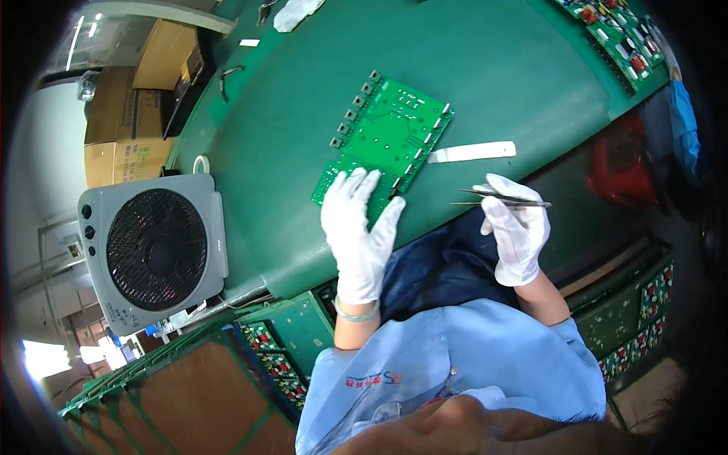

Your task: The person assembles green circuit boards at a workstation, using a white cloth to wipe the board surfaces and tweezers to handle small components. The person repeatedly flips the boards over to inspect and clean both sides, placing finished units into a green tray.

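Note:
A green circuit board [394,133] lies at a slant on the green work surface, with several square metal-tabbed parts along its left edge and white connectors along its right. My left hand [355,235], in a white glove, rests on the board's near end. Its fingers lie on the green surface and the thumb is spread away at the right edge, so that end is partly hidden. My right hand [517,235], gloved too, pinches a pair of tweezers [535,203] at the table's near edge. The two tips are apart, point left toward the board, and hold nothing visible.
A white strip [474,152] lies right of the board. A grey box fan [155,254] stands at the left, below cardboard boxes [125,121]. More populated circuit boards [626,42] sit at the far right corner; a tape roll [201,164] is at the left edge.

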### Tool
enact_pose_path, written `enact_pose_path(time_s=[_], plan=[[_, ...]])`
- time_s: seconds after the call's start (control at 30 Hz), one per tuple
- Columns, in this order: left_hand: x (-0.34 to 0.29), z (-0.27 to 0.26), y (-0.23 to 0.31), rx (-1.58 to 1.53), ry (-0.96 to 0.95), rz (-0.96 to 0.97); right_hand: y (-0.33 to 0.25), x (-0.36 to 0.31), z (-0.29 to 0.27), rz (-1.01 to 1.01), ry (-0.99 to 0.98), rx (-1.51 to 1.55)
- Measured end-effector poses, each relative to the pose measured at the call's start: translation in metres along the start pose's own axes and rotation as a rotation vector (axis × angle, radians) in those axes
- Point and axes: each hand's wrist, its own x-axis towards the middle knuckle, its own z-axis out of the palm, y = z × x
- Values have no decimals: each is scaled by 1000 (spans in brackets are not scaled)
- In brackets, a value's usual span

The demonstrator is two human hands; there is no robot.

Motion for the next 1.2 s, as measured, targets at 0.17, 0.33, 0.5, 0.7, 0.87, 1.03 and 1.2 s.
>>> enact_pose_path(time_s=[0.17, 0.33, 0.5, 0.7, 0.87, 1.03, 1.2], plan=[[3, 24, -3, -40, 86, 53, 11, 8, 39, 57, -92, 23], [8, 24, -12, -240, 129, -4, 24, 14, 58, -66, -168, 32], [30, -10, -20, -202, -92, -168, 27, 25, 80, -204, -166, 67], [49, -27, -25, -281, -181, -434, 23, 29, 86, -233, -245, -78], [55, -32, -18, -327, -206, -493, 26, 36, 96, -354, -210, -90], [54, -30, -23, -355, -193, -488, 28, 37, 101, -344, -214, -87], [54, -31, -24, -357, -201, -479, 24, 38, 104, -312, -216, -158]])
